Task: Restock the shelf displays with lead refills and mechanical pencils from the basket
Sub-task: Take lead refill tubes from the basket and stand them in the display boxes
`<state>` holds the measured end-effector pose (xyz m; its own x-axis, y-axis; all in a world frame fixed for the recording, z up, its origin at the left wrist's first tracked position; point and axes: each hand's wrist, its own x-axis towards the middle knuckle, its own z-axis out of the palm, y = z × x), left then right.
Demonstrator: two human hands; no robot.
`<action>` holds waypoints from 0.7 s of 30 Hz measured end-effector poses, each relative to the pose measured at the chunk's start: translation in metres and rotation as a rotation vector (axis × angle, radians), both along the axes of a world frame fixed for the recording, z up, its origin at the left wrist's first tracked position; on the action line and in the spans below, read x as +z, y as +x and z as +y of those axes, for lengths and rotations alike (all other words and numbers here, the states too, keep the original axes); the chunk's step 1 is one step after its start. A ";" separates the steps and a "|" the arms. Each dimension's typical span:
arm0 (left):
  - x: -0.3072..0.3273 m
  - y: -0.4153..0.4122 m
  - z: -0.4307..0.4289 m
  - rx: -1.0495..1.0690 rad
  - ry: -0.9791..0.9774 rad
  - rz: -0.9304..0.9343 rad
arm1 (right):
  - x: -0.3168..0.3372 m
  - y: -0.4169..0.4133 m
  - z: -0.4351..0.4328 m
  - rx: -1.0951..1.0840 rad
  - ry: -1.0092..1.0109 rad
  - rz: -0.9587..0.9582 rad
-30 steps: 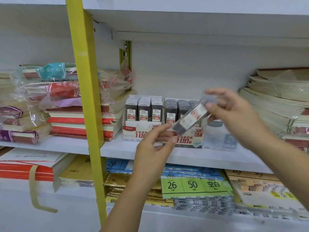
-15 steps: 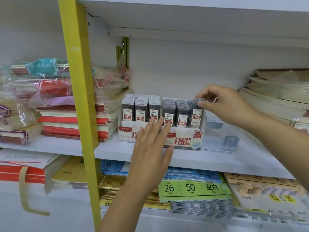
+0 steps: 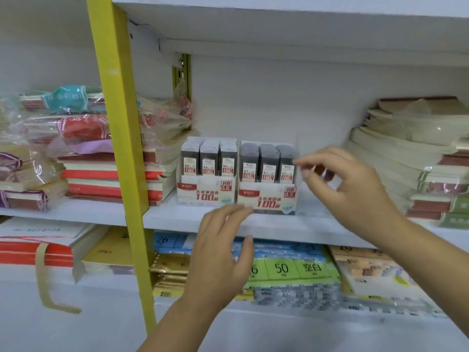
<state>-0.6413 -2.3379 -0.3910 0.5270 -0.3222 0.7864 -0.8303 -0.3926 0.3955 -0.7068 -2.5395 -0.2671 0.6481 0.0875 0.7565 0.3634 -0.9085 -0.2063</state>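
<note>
My left hand (image 3: pixel 223 250) reaches up from below, back toward me. Its fingers are loosely spread and hold nothing, and the tips lie in front of the shelf (image 3: pixel 317 224) edge, just under the right box (image 3: pixel 266 199). My right hand (image 3: pixel 350 191) comes in from the right with the wrist bent, fingers loosely curled and empty. Its forefinger tip is just beside the rightmost case; I cannot tell whether it touches. The refills (image 3: pixel 267 161) stand upright in rows in that box, with more in the left box (image 3: pixel 205 193) beside it. Notebooks (image 3: pixel 101 174) are stacked further left.
</note>
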 end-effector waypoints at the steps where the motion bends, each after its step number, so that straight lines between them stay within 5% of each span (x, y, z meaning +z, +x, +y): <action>1: -0.013 -0.010 0.004 -0.012 0.011 0.001 | -0.015 -0.016 0.004 0.107 0.069 0.072; 4: -0.065 -0.033 0.020 -0.099 0.233 0.183 | -0.077 -0.048 0.005 0.237 0.304 0.439; 9: -0.188 -0.055 0.050 -0.211 0.731 0.761 | -0.246 -0.064 -0.011 0.017 0.487 1.075; 15: -0.315 -0.087 0.047 -0.187 0.663 1.226 | -0.428 -0.099 -0.008 -0.259 0.656 1.398; 21: -0.385 -0.099 0.032 -0.103 0.686 1.366 | -0.504 -0.117 0.001 -0.332 0.500 1.390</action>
<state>-0.7407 -2.3062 -0.7757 0.6544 -0.4887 -0.5770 -0.0280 -0.7782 0.6274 -0.8233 -2.5383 -0.7712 0.7893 -0.2751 -0.5489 -0.5758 -0.6422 -0.5061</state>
